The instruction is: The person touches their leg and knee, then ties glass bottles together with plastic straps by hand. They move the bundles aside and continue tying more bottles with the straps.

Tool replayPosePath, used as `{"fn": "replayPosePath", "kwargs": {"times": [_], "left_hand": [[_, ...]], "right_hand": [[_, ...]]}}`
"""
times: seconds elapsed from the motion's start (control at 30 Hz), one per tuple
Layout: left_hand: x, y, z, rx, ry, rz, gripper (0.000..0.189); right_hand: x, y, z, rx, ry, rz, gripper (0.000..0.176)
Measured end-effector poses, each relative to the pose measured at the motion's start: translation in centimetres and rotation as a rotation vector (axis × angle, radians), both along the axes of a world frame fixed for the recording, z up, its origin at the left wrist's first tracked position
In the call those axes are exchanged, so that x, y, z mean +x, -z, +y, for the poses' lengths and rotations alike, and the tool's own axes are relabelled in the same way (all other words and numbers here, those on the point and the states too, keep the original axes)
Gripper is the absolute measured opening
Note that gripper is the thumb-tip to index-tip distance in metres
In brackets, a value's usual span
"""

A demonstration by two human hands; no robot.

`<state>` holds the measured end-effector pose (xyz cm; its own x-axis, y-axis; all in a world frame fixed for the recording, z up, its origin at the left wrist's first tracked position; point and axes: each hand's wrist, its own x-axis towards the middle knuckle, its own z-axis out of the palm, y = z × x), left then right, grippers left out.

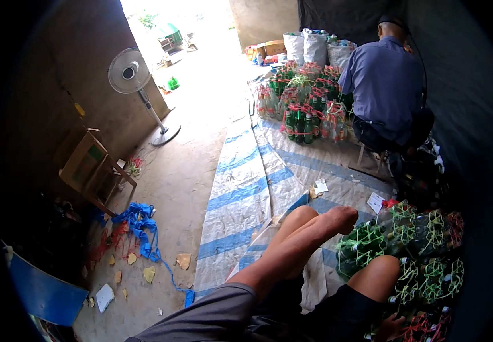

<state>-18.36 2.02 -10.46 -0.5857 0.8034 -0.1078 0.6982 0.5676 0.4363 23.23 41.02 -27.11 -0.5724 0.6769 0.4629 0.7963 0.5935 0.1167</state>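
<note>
My left arm reaches forward across my raised knee. Its hand (pixel 342 220) looks closed, with the fingers curled down out of sight, so anything inside them is hidden. Just beyond and below it stand green glass bottles (pixel 361 246) bound with light green string. Low at the right, my right hand (pixel 392 328) is beside dark bottles tied with red string (pixel 420 329). Shadow covers most of its fingers, and I cannot make out whether they grip a bottle. More string-tied bottle bundles (pixel 432 279) stand to the right of my knee.
A person (pixel 384 85) crouches ahead, facing away, beside tied bottle bundles (pixel 300 122) and white sacks (pixel 315 48). A striped tarp (pixel 235 199) covers the floor. On the left are a standing fan (pixel 129 71), a wooden chair (pixel 95 171) and blue strapping (pixel 141 228).
</note>
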Motion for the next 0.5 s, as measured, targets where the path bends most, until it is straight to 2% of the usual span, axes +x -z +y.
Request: {"fn": "replayPosePath", "kwargs": {"times": [0.17,0.4,0.5], "left_hand": [[-0.3,-0.1,0.1,-0.013,-0.005,0.001,0.015],[-2.6,-1.0,2.1,0.016,0.034,0.007,0.015],[-3.3,0.2,4.8,0.025,0.065,0.015,0.014]], "right_hand": [[-0.3,0.4,0.2,-0.218,0.147,-0.048,0.039],[-0.3,0.7,0.7,-0.322,0.222,-0.069,0.039],[-0.1,1.2,0.7,-0.33,0.228,0.0,0.039]]}}
